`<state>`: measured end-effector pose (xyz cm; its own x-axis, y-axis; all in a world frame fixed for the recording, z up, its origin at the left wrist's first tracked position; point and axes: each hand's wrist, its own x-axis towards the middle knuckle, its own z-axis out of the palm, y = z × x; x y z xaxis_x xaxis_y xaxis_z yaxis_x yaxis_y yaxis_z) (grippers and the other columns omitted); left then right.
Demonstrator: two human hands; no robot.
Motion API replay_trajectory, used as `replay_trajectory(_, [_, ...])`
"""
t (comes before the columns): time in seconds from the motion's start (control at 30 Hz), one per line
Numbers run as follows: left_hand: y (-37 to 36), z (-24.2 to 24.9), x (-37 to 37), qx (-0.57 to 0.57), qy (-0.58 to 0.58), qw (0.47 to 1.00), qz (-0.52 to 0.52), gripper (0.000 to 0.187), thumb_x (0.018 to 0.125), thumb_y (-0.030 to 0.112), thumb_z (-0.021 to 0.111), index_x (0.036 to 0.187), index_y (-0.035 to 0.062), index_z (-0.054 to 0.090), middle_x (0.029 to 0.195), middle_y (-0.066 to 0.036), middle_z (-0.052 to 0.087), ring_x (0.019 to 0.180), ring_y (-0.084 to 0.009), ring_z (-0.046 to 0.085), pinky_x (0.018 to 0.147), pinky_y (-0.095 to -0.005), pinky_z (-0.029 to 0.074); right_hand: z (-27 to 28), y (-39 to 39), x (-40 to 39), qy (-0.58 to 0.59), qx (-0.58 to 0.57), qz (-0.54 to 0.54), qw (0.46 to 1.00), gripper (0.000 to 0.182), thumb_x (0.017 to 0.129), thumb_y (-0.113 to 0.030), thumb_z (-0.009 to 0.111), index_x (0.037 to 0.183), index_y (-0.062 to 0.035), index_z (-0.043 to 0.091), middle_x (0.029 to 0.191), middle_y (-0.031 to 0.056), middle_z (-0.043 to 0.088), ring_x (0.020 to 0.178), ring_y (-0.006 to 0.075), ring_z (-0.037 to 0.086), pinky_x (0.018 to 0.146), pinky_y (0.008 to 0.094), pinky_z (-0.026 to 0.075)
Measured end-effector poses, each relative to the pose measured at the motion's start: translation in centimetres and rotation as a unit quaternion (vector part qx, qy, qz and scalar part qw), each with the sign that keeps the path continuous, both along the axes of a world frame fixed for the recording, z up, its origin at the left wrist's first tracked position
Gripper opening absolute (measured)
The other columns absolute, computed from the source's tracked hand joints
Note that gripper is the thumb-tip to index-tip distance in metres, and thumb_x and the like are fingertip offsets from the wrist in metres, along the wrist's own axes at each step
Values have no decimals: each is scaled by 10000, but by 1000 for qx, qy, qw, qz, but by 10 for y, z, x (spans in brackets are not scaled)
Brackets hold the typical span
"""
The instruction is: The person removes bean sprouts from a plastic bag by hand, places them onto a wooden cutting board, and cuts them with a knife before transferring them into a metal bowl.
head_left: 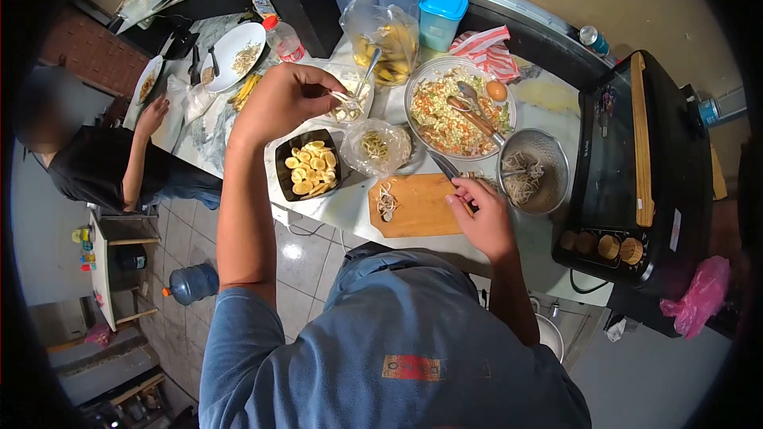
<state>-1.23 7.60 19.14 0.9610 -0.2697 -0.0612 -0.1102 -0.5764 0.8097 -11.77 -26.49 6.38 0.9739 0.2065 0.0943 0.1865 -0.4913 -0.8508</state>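
Note:
Pale strips are pinched in the fingers of my left hand, raised over a bowl of white pieces with a spoon in it. My right hand is closed around the handle of a knife, whose blade points away over the far edge of a wooden cutting board. A small heap of pale strips lies on the board's left part. Right of the board stands a metal strainer holding more strips. Beyond the board, an open plastic bag shows greenish pieces.
A black dish of banana slices is at the left. Behind are a large tray of chopped vegetables with an egg, a bag of bananas and lidded containers. A black oven stands right; another person is at far left.

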Motion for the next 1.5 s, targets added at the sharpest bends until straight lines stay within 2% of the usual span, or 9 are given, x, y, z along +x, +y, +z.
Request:
replay_trajectory(0.07, [-3,1,3,2,-3,1000,5,146,887,-49,702,1030,-44,733,949,-64,746,876,-103,697,795,-249,564,-3,-1,4,-15,10,6,1000,293,879,-89,742,1149,-3,671,910,95,683,790,184,643,736,308,526])
replay_trajectory(0.2, [-5,-5,8,20,-16,1000,10,137,893,-42,694,1024,-45,732,943,-57,743,866,-95,688,797,-244,555,3,1,11,-13,9,6,1000,285,883,-85,738,1146,0,669,907,97,685,797,188,654,740,312,528])
replay_trajectory(0.27, [-6,-11,9,17,-5,1000,9,135,891,-43,694,1021,-48,728,946,-58,744,871,-94,687,802,-243,553,2,4,13,-11,37,12,999,270,878,-89,737,1120,6,665,917,143,679,829,265,690,751,353,544])
replay_trajectory(0.77, [39,-39,57,-14,-7,997,-70,143,871,-33,705,1011,-27,737,951,-50,746,845,-90,662,765,-244,528,32,101,32,-108,40,-78,990,265,866,-53,748,1120,-24,676,878,118,685,769,230,682,701,330,544])
replay_trajectory(0.87, [79,-45,60,-11,8,998,-61,142,867,-35,707,1006,-29,738,941,-47,745,848,-91,662,763,-241,525,39,122,32,-95,44,-83,991,260,866,-42,744,1116,-25,676,876,120,684,763,220,679,693,321,539])
replay_trajectory(0.9, [98,-61,61,-54,-32,997,-43,163,831,12,735,990,-4,761,767,-2,698,671,-41,555,616,-226,460,39,128,32,-92,43,-83,991,260,866,-42,744,1116,-25,676,876,120,684,763,220,679,693,321,539])
replay_trajectory(1.13, [229,-96,75,-25,48,996,67,171,858,-23,718,1028,-25,740,871,-32,723,765,-70,640,677,-221,498,46,170,35,-98,41,-51,993,252,856,-16,742,1102,-8,688,930,117,710,784,198,685,707,315,539])
replay_trajectory(1.33, [312,-137,170,132,-45,977,164,192,866,83,750,1032,-13,746,863,-64,751,733,-99,683,677,-259,535,45,189,42,-101,12,-77,992,255,851,-11,742,1101,-3,691,947,118,717,805,199,690,725,315,540])
replay_trajectory(1.5, [341,-168,228,176,-83,960,202,257,907,192,742,1083,5,742,944,-96,767,742,-131,706,680,-286,561,46,192,43,-81,0,-78,994,254,853,-3,737,1101,3,685,941,121,709,801,209,689,731,322,537])
